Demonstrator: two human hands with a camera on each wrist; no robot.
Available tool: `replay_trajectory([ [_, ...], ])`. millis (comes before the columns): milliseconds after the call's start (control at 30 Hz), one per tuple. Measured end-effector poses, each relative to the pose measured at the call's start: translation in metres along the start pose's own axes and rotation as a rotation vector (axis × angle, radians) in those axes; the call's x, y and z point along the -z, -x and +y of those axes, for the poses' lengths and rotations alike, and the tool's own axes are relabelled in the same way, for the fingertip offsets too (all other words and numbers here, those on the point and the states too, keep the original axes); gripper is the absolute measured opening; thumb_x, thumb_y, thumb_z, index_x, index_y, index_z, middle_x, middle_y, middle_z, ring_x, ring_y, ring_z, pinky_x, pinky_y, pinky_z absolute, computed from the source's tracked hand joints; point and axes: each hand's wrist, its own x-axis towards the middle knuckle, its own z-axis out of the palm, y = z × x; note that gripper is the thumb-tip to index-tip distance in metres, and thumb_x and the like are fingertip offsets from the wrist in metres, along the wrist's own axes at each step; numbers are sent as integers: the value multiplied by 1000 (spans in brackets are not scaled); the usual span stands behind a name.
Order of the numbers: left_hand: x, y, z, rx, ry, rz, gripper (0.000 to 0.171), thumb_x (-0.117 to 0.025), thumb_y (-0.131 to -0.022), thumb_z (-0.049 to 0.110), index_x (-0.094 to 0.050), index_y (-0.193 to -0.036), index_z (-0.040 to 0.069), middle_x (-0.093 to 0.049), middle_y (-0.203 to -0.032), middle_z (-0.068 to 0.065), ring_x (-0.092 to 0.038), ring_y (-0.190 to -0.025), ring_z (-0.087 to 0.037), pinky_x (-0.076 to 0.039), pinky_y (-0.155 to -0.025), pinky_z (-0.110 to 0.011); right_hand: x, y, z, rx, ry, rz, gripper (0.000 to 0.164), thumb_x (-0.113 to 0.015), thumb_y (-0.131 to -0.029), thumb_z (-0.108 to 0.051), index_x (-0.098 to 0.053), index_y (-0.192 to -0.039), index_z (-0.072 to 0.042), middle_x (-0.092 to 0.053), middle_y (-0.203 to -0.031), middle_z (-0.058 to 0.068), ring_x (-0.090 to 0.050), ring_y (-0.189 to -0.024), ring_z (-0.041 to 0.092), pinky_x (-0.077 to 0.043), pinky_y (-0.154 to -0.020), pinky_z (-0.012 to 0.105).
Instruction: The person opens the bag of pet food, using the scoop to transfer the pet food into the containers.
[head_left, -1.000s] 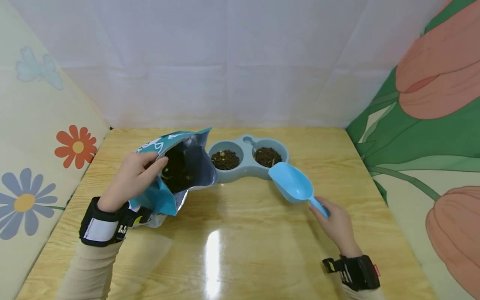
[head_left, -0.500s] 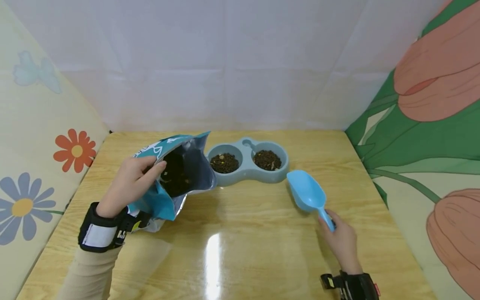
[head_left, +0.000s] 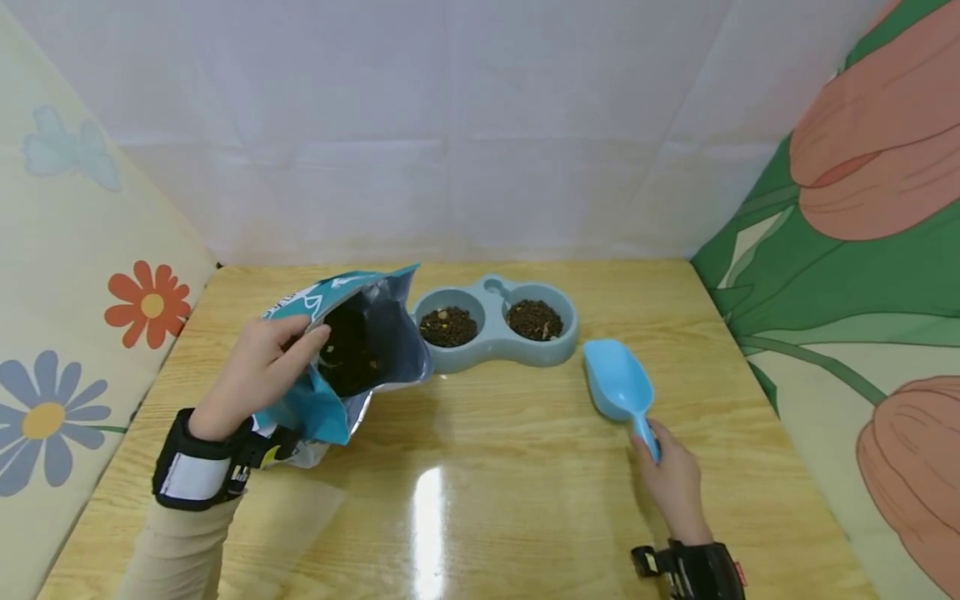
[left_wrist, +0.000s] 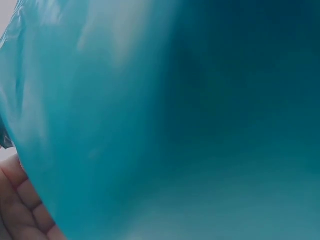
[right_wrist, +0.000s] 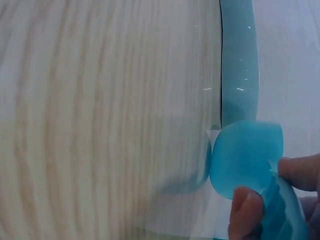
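A teal bag (head_left: 322, 417) leans at the left, its silver-lined mouth facing right and dark granules (head_left: 348, 354) showing inside. My left hand (head_left: 262, 367) grips its rim between thumb and fingers; in the left wrist view the bag (left_wrist: 110, 120) fills most of the picture. My right hand (head_left: 675, 483) holds a light-blue scoop (head_left: 617, 379) by the handle, with the scoop's bowl bare inside. In the right wrist view thumb and fingers pinch the handle (right_wrist: 282, 210). Left of the scoop stands a grey-blue double bowl (head_left: 495, 337), dark brown pellets lying in both hollows.
The wooden table (head_left: 510, 483) carries all of this. Behind it hangs a white cloth (head_left: 450, 133). Flower-printed panels close in the left (head_left: 67, 250) and right (head_left: 892, 292) sides.
My right hand has carried the scoop right and toward me, away from the double bowl's edge, then slowed to small shifts. The left hand and bag have barely moved.
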Motion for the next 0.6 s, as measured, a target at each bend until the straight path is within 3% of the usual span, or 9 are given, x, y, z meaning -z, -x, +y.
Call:
replay_trajectory([
  [200,0,0,0,10,-9,-9,34,-57,-87,7,-40,-59,15,-27,-49,9,-28,-41,-6,-23,-38,-24,-2,0,-1,-32,18,-9,36,-59,-86,-12,-54,-111,13,-58,-75,19,-49,-59,25,-39,-53,40],
  [433,0,0,-1,5,3,-12,32,-57,-86,5,-42,-59,15,-28,-49,10,-28,-41,-6,-23,-38,-23,-2,2,-2,-73,10,-46,37,-60,-86,-15,-55,-111,11,-60,-86,28,-59,-71,35,-45,-57,46],
  [600,0,0,-2,9,9,-16,32,-57,-86,5,-42,-60,15,-28,-49,9,-29,-41,-6,-24,-38,-23,-1,1,-3,-99,17,-72,38,-60,-86,-19,-56,-112,10,-61,-88,27,-59,-72,33,-46,-58,44],
])
